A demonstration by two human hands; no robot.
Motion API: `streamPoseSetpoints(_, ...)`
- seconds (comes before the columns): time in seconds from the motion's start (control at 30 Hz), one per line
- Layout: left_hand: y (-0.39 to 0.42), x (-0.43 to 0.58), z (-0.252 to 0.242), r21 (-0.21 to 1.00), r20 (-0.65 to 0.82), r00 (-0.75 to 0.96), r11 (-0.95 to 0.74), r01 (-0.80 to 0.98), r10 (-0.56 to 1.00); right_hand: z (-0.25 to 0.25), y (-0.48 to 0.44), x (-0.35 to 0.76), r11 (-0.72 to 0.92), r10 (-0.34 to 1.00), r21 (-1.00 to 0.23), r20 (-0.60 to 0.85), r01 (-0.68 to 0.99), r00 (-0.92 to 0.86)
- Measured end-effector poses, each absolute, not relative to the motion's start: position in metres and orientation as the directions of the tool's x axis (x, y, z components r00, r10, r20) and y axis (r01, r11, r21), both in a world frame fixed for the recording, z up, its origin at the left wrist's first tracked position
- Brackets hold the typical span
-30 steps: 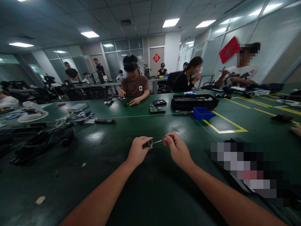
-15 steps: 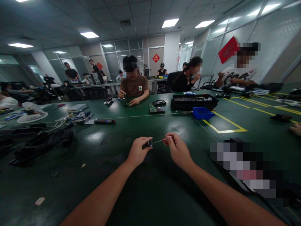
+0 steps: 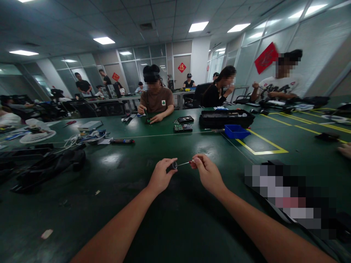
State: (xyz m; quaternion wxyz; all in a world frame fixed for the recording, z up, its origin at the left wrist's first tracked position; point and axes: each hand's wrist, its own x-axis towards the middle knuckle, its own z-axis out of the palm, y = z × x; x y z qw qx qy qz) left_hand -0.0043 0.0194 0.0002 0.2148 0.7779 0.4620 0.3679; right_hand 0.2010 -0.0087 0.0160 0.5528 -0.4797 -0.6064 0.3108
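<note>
Between the thumb and fingers of my left hand [image 3: 161, 176] is a small black cylindrical part [image 3: 173, 166], its round end turned to the right. My right hand [image 3: 206, 172] is closed around the red handle of a screwdriver [image 3: 184, 163]. The thin metal shaft points left, and its tip meets the round end of the black part. Whether the tip sits inside it, I cannot tell. Both hands are held over the green tabletop [image 3: 175, 226].
Across the table a person [image 3: 157, 96] works on a small board. A blue tray [image 3: 237, 132], a black case [image 3: 226, 119] and circuit boards [image 3: 183, 128] lie ahead. Black parts [image 3: 52, 166] and a rod-shaped tool [image 3: 122, 141] are left; a blurred-out dark item lies right.
The black part and the screwdriver tip have shifted very slightly up. Both hands keep their grip, and nothing has been let go.
</note>
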Motion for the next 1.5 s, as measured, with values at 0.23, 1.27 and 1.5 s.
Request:
streamPoseSetpoints(0.23, 0.022, -0.005, -0.003, 0.676, 0.362, 0.326, -0.487, 0.554, 0.873, 0.015, -0.008, 0.198, 0.327, 0.932, -0.926, 0.349, 0.188, 0.097)
streamPoseSetpoints(1.27, 0.021, -0.005, -0.002, 0.594, 0.334, 0.356, -0.488, 0.639, 0.873, 0.025, -0.017, 0.202, 0.397, 0.881, -0.820, 0.466, 0.412, 0.078)
streamPoseSetpoints(1.5, 0.020, -0.005, 0.000, 0.594, 0.295, 0.357, -0.463, 0.658, 0.886, 0.025, -0.014, 0.204, 0.395, 0.875, -0.777, 0.480, 0.490, 0.056)
